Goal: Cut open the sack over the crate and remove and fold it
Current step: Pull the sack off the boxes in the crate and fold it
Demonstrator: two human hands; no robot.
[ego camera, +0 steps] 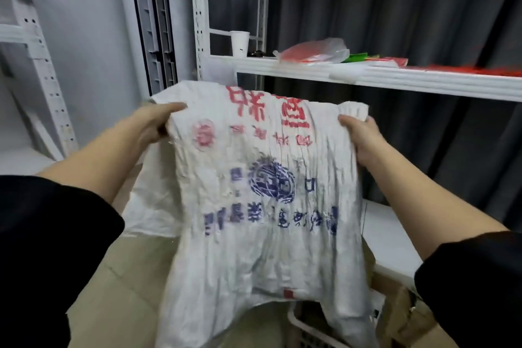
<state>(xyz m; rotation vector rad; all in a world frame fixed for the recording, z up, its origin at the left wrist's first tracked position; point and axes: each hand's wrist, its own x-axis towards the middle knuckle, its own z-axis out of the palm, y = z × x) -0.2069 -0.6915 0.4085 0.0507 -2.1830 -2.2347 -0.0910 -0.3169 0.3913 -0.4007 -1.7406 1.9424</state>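
Sack (262,192): centre of frame, hanging from my two hands at its top edge, lower end draped over the crate at bottom centre. White woven cloth, red and blue print, heavily creased.
Handling: I judge it light, limp and empty; it will sag and bunch, not hold a fold line unaided. Weave looks slightly slick. Not fragile.
Hold points: the two top corners, kept taut, seem best for folding.
Crate (308,328): bottom centre, only a pale rim and dark lattice wall show beneath the sack.
Left hand (158,121): centre left, thumb on the front face, fingers behind the cloth, pinching the top left corner.
Right hand (363,135): centre right, fingers curled round a bunched top right corner.
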